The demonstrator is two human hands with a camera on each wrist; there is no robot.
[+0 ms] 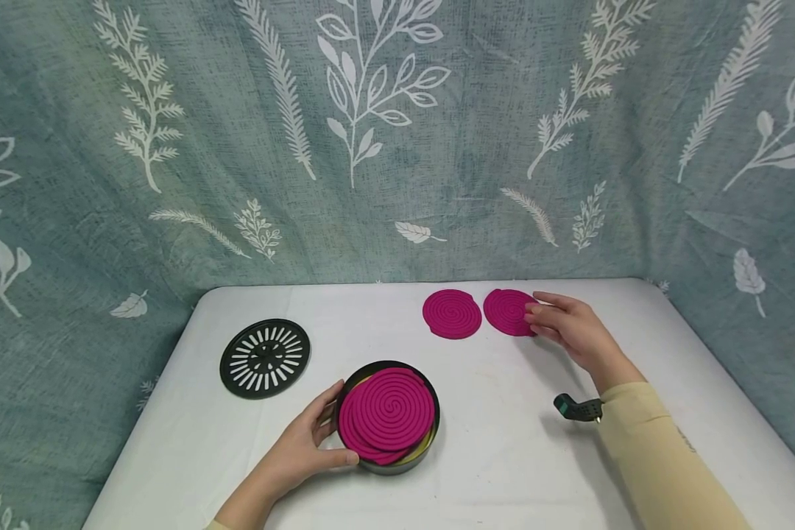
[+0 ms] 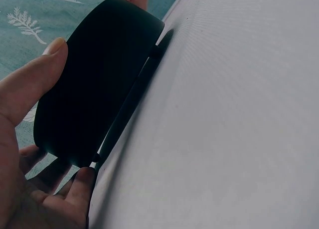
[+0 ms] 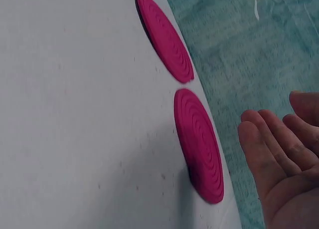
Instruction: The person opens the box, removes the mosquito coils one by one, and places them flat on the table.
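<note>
My left hand (image 1: 305,445) grips the side of a round dark container (image 1: 397,469), its thumb at the front and its fingers around the far left. Pink spiral coasters (image 1: 394,408) lie stacked in the container, with a yellow edge showing beneath them. Two more pink coasters lie flat side by side at the table's back: the left coaster (image 1: 452,314) and the right coaster (image 1: 506,311). Close over the right one is my right hand (image 1: 565,324), its fingers loosely extended. The right wrist view shows those fingers apart from the coaster (image 3: 199,144), holding nothing.
A black slotted round lid (image 1: 268,358) lies on the white table (image 1: 497,449), left of the container. Behind the table hangs a blue-green curtain (image 1: 477,206) with white leaf prints. A dark wrist device (image 1: 576,407) sticks out from the right sleeve (image 1: 662,456).
</note>
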